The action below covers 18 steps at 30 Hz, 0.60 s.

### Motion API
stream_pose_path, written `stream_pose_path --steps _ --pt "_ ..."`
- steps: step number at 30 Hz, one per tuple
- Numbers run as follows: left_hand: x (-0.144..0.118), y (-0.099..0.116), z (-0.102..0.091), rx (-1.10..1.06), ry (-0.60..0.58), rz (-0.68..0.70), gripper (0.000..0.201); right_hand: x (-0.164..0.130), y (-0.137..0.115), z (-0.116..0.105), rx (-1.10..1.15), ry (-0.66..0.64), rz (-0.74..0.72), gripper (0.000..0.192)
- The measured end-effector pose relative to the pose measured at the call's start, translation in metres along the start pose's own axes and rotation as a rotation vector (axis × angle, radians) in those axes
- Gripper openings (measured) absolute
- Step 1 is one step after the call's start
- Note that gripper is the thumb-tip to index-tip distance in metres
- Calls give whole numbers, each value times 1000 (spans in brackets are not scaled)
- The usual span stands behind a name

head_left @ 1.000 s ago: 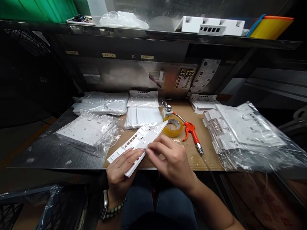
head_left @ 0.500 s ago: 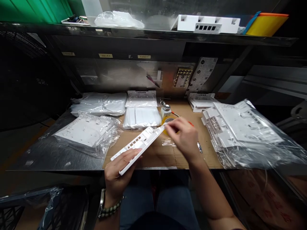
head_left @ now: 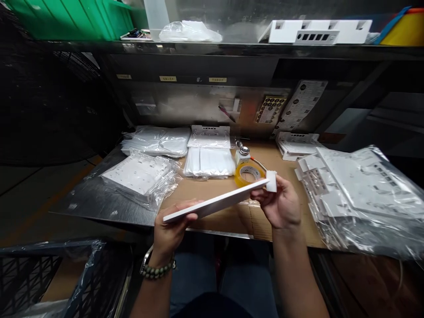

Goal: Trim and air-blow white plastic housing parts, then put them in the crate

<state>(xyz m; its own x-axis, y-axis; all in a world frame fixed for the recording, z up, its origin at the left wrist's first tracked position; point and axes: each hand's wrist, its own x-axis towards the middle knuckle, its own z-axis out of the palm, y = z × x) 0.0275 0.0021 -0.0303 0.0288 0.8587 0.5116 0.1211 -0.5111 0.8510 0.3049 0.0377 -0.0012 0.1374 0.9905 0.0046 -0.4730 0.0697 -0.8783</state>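
Observation:
A white plastic panel (head_left: 218, 204) is held up over the cardboard, seen nearly edge-on and tilted up towards the right. My left hand (head_left: 168, 229) grips its left end, thumb on the near side. At the other end, my right hand (head_left: 281, 205) has its fingers closed around the panel's edge. A small white block-like part (head_left: 271, 181) sticks up there; whether it belongs to the panel cannot be made out. Just behind the right fingers lies a roll of yellow tape (head_left: 240, 176), with a metal-capped bottle (head_left: 243, 154) beyond it.
Bagged white panels lie in a left stack (head_left: 137, 172) and a right stack (head_left: 357, 190). Clear plastic bags (head_left: 208, 162) sit at the middle back. Overhead, a shelf (head_left: 212, 49) carries another white panel (head_left: 318, 33) and a green bin (head_left: 73, 20).
The panel has turned from showing its slotted side to nearly edge-on. My right hand has rotated palm-up at its right end. The head view has shifted left.

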Motion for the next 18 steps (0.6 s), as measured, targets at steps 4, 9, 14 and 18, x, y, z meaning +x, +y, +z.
stream_pose_path --steps 4,9,14,18 --pt "5 -3 13 -268 228 -74 85 -6 3 5 79 49 -264 29" --pt "23 2 19 -704 29 -451 81 -24 7 1 18 29 -380 24" --pt "32 2 1 -963 -140 -565 57 -25 17 -24 -253 -32 -313 20" --pt "30 2 -11 -1275 112 -713 52 31 18 -38 -953 101 -339 39"
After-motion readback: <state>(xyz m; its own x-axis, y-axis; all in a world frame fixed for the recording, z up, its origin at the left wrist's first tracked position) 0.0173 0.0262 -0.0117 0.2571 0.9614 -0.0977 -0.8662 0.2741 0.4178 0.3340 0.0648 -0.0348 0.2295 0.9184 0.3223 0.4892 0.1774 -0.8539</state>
